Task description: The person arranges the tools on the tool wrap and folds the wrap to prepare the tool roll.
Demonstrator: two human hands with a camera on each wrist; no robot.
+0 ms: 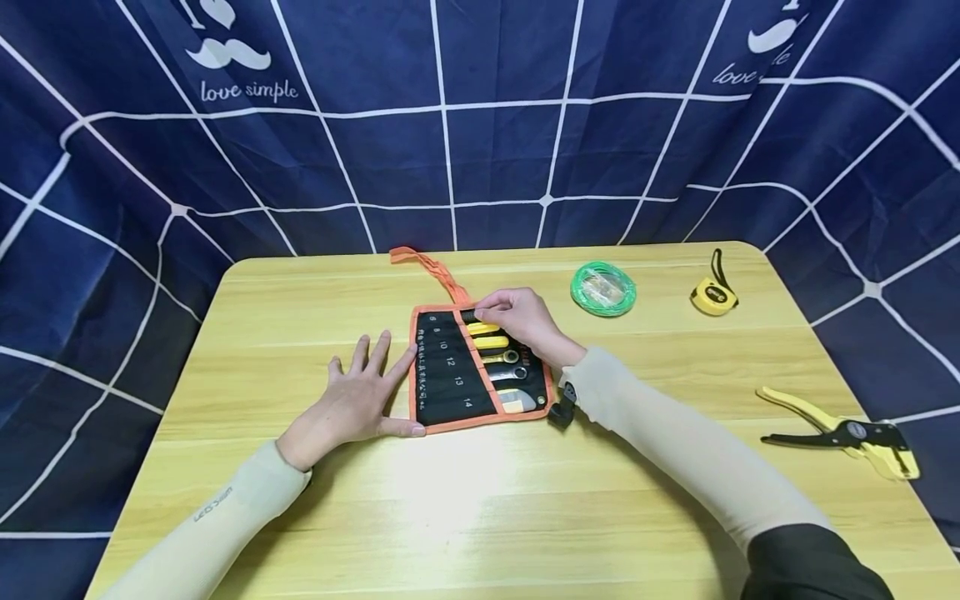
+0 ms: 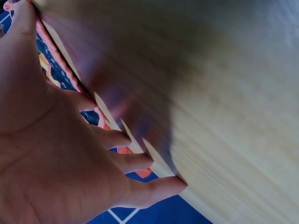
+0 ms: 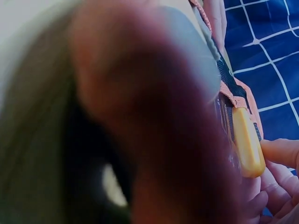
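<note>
A black tool pouch (image 1: 450,375) with orange trim lies unrolled on the table, its slots numbered in white. Along its right half sit yellow handles (image 1: 491,342), wrenches (image 1: 510,374) and a pale-bladed tool (image 1: 517,401). My right hand (image 1: 525,321) bends over the pouch's top right and pinches a dark ribbed handle (image 1: 468,317) in the uppermost slot; the rest of that tool is hidden. Close by the right fingers, a yellow handle (image 3: 248,142) shows in the right wrist view. My left hand (image 1: 356,404) lies with fingers spread, its index finger and thumb touching the pouch's left edge.
Orange tie straps (image 1: 435,271) trail from the pouch's top edge. A green wire coil (image 1: 603,289), a yellow tape measure (image 1: 713,296) and a yellow-black wire stripper (image 1: 847,433) lie to the right on the wooden table (image 1: 480,517). Blue checked cloth (image 1: 495,150) hangs behind and at the sides.
</note>
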